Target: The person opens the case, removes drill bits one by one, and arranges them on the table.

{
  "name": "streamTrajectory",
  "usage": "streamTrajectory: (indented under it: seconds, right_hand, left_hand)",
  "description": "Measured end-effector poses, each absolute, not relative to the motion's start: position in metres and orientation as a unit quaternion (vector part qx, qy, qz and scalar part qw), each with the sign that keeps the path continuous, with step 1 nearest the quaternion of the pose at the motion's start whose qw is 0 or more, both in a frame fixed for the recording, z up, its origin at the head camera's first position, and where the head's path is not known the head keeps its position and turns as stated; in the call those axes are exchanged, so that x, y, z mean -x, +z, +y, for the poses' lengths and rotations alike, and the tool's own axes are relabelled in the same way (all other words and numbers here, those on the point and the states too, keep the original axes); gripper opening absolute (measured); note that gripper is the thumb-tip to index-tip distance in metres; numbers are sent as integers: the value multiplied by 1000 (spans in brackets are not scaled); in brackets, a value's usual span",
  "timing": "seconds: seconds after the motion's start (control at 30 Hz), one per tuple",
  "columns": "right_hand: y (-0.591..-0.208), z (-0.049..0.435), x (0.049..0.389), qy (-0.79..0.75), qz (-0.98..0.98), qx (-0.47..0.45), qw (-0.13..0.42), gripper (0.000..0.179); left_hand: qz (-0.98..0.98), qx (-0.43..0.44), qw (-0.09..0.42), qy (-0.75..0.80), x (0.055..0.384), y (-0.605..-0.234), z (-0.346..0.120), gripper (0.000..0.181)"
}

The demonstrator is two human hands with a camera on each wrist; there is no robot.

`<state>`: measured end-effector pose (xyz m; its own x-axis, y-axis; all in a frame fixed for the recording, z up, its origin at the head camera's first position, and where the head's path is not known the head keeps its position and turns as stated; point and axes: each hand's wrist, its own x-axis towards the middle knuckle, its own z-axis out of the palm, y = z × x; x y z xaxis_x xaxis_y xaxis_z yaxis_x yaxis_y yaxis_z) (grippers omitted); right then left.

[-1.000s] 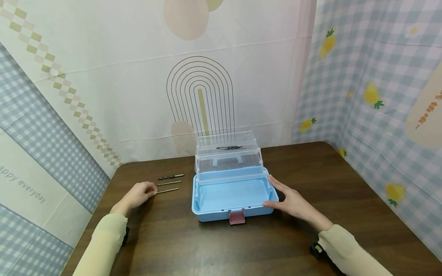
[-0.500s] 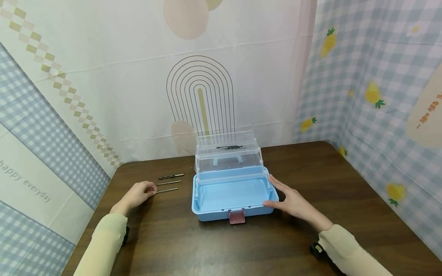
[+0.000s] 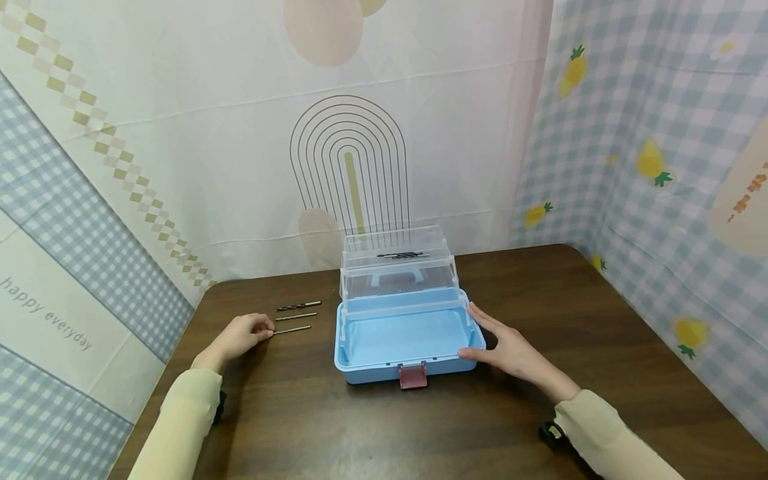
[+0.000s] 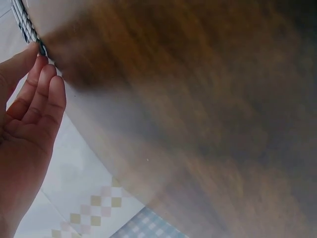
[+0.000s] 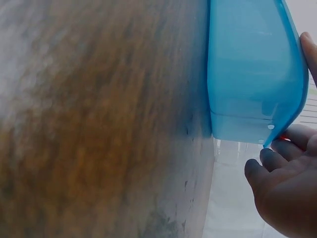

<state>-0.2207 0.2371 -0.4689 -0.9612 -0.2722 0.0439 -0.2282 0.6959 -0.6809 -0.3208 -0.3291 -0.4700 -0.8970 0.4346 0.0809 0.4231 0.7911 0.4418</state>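
At the table's left side my left hand (image 3: pixel 240 337) pinches the tip end of the nearest drill bit (image 3: pixel 295 329) between thumb and fingers. Two more drill bits, a thin one (image 3: pixel 297 317) and a thicker dark one (image 3: pixel 300 306), lie behind it, roughly parallel. Bits overlap one another at the fingertips in the left wrist view. To the right stands an opened light-blue toolbox (image 3: pixel 372 376). My right hand (image 3: pixel 511 350) touches its right front corner, thumb on the front rim and fingers spread along the right rim. The box's side wall (image 5: pixel 252 64) fills the right wrist view's upper right.
Clear tiered trays (image 3: pixel 360 285) rise at the toolbox's back, and several dark drill bits (image 3: pixel 403 255) lie in the upper one. A reddish clasp (image 3: pixel 413 377) hangs at the box front. The dark wooden table (image 3: pixel 336 433) meets a patterned cloth backdrop (image 3: pixel 252 187) behind.
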Motion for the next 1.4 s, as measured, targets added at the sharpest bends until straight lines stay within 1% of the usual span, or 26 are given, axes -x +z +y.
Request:
streamTrajectory:
  seconds: [0.23,0.37,0.53,0.67,1.07,1.27,1.4]
  right_hand:
    - [-468,237,222,-366,919,141,28,98]
    - [-467,237,222,-363,921,141,28,98]
    - [-466,238,221,-363,921,142,28,99]
    - [-467,240,220,-364,921,137,33,100]
    - [-463,238,221,-365,920,137,27,100]
    - [-467,237,220,-370,918,141,33,99]
    - [-469,237,222,-370,919,133,38,101]
  left_hand:
    - [947,-219,13,234,321,-466,-329,9]
    - [947,-215,12,240,322,-460,-327,12]
    - [947,-213,13,239,325,-451,-325,10]
    - [947,-223,21,233,331,-443,-320,6]
    - [949,-237,24,208,355,-409,-300,8]
    - [946,-261,5,189,366,-389,-285,7]
    - [947,-262,-8,187,373,-373,-274,8]
